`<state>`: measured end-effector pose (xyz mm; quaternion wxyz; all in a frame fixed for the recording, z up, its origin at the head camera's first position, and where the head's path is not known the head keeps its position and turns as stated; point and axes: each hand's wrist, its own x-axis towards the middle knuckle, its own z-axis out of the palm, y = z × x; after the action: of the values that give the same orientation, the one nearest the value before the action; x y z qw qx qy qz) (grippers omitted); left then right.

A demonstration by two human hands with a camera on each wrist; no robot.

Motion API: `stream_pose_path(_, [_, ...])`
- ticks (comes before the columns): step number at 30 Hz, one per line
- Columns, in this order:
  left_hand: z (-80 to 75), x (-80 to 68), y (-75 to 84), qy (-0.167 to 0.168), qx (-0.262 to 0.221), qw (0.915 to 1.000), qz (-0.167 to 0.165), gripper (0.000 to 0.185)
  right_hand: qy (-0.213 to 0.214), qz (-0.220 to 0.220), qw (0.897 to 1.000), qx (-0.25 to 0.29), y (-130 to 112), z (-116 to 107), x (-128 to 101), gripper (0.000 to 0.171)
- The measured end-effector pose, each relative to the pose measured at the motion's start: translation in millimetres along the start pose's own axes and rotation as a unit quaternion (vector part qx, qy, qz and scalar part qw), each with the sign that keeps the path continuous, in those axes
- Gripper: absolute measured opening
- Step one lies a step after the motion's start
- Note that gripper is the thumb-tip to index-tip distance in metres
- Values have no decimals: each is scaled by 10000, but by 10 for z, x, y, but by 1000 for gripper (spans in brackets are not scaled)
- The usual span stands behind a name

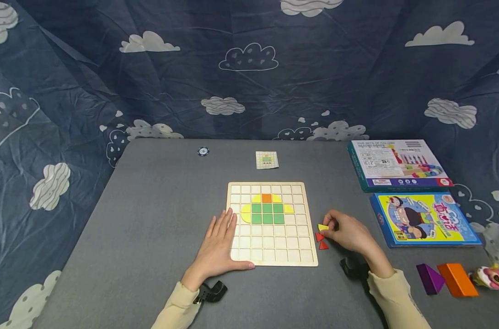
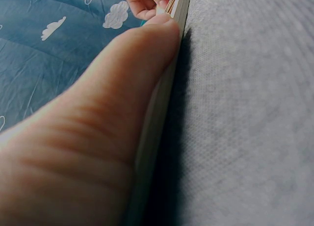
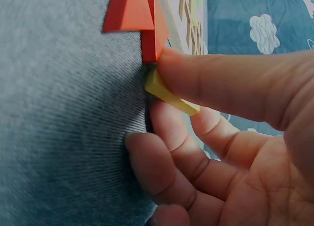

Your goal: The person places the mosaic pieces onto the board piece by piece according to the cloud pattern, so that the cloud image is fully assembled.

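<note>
Fingers (image 3: 211,79) of right hand (image 1: 350,234) pinch a yellow piece (image 1: 323,227), thumb on top, index under it, just off the right edge of the wooden grid board (image 1: 271,256). Piece sits slightly above the surface (image 1: 150,219). Two red triangles (image 1: 321,241) lie on the surface touching/beside the board's right edge, just below the yellow piece. Left hand (image 1: 218,244) flat, fingers straight, resting on the board's lower-left corner, thumb along its near edge. Board centre-front of surface; upper-middle cells filled with green squares (image 1: 267,213), an orange square (image 1: 266,198) and yellow curved bits around them. Small pattern card (image 1: 267,160) beyond the board toward the far edge, round chip (image 1: 203,151) left of it. Two boxes (image 1: 397,164) along the right edge; purple block (image 1: 429,278) and orange block (image 1: 456,279) at near-right corner.
</note>
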<state>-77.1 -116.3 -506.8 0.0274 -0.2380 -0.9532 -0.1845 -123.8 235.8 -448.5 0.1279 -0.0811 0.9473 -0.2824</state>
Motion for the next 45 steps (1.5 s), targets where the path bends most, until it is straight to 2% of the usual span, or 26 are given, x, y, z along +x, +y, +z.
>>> stream_pose_path(9, [-4, 2, 2, 20, -4, 10000, 17, 128, 186, 60, 9980, 594, 40, 30, -30, 21])
stream_pose_path(14, [-7, 3, 2, 8, -12, 10000, 2, 128, 254, 156, 9969, 726, 53, 30, -38, 21])
stream_pose_path(19, [-7, 3, 4, -51, -46, 10000, -20, 128, 344, 233, 9967, 697, 70, 29, -32, 20])
stream_pose_path(31, [8, 16, -1, -56, 126, 9999, 12, 128, 663, -126, 9955, 663, 95, 5, -1, 19])
stream_pose_path(39, [10, 11, -4, -108, 124, 9999, -35, 129, 930, -185, 9935, 622, -35, 29, 76, 20])
stream_pose_path(45, [7, 9, -4, -98, 78, 9999, -48, 129, 1065, -449, 9914, 615, -176, 101, 165, 16])
